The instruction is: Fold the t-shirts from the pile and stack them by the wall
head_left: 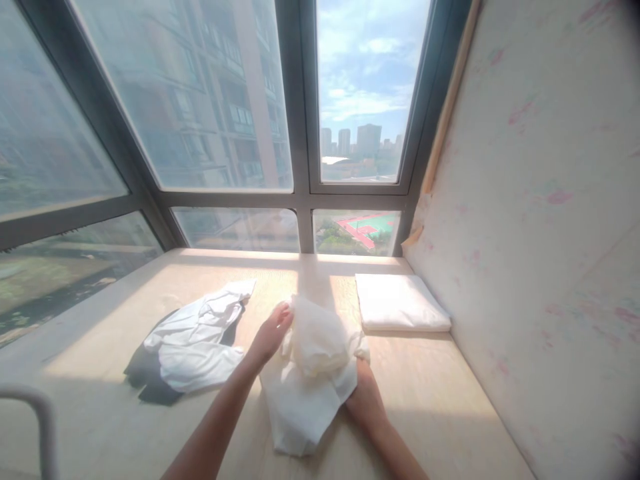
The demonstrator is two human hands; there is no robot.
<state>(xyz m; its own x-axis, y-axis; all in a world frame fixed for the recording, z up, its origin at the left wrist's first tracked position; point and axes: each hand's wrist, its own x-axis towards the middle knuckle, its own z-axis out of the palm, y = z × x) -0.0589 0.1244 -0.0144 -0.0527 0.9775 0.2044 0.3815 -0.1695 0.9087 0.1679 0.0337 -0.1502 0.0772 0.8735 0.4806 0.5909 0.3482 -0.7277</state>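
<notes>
A crumpled off-white cloth is held between my two hands, bunched at the top and hanging smoother toward me; its exact kind is hard to tell. My left hand pinches its upper left edge. On the lower right, my right hand grips the cloth's side, its fingers partly hidden by the fabric. To the left lies a loose white garment with dark grey fabric showing under it. Beyond my right hand rests a neatly folded white cloth.
Everything lies on a pale wooden surface with sunlit patches. Dark-framed windows stand at its far and left sides. A wall with pink flowered paper borders the right. A curved grey rail rises at the lower left.
</notes>
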